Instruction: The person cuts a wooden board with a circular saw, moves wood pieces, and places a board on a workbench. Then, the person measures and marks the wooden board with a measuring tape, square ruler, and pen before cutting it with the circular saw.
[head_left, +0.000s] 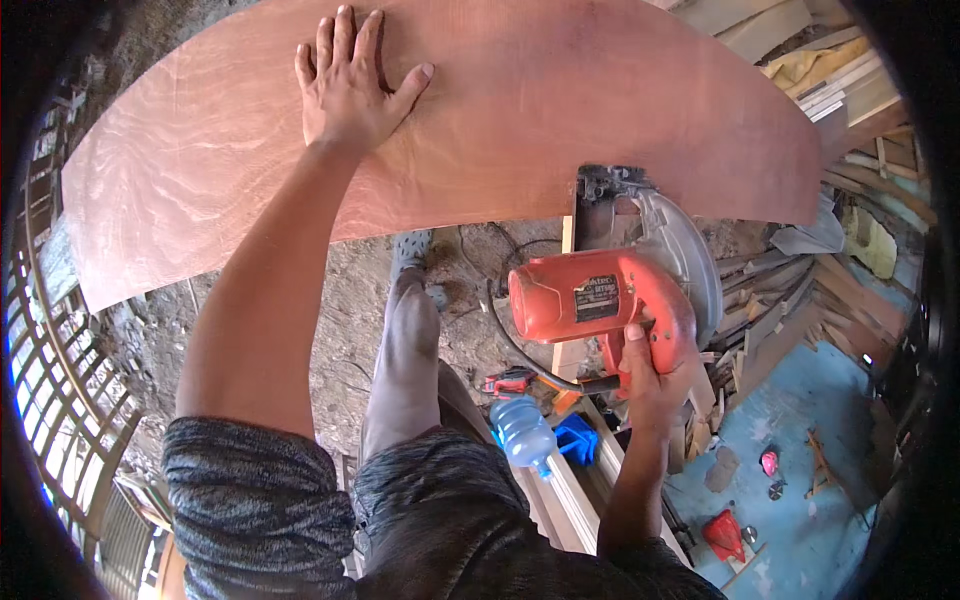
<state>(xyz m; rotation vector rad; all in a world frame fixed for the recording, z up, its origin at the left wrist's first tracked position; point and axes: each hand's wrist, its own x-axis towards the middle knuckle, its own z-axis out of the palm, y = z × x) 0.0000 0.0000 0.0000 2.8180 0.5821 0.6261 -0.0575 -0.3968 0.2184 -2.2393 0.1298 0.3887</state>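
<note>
Hands first: the left hand (pixel 345 95) presses flat, fingers spread, on a reddish plywood sheet (pixel 500 120); the right hand (pixel 650 380) grips the handle of a red circular saw (pixel 585 295), its front over the sheet's near edge. Left of the left hand stands a slatted lattice (pixel 62 350). Between the forearms lies rough dirt ground (pixel 345 320), then a black power cord (pixel 515 348) and clear-blue water jug (pixel 522 430). Right of the right hand, scrap wood (pixel 780 310) borders a blue floor (pixel 790 410).
</note>
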